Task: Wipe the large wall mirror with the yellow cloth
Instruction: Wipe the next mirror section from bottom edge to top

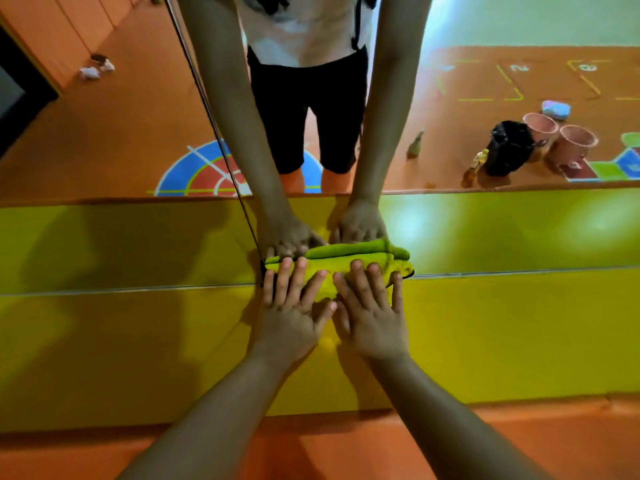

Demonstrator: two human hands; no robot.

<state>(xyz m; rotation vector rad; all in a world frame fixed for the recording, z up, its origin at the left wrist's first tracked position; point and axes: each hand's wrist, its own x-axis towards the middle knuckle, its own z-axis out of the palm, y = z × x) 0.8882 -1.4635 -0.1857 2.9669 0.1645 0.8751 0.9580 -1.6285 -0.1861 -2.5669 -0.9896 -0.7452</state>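
The large wall mirror [485,237] fills the upper view, its bottom edge meeting a yellow padded ledge. A yellow cloth [329,270] is bunched against the glass right at that bottom edge. My left hand [294,306] and my right hand [372,306] lie side by side, fingers straight and spread, pressing the cloth against the mirror. The cloth's lower part is hidden under my fingers. The reflection shows both arms and the cloth's far side.
A yellow padded ledge [138,341] runs below the mirror, with orange floor [311,445] under it. A dark vertical seam [214,133] splits the mirror left of my hands. The reflection shows two pink buckets, a black bag and bottles at the right.
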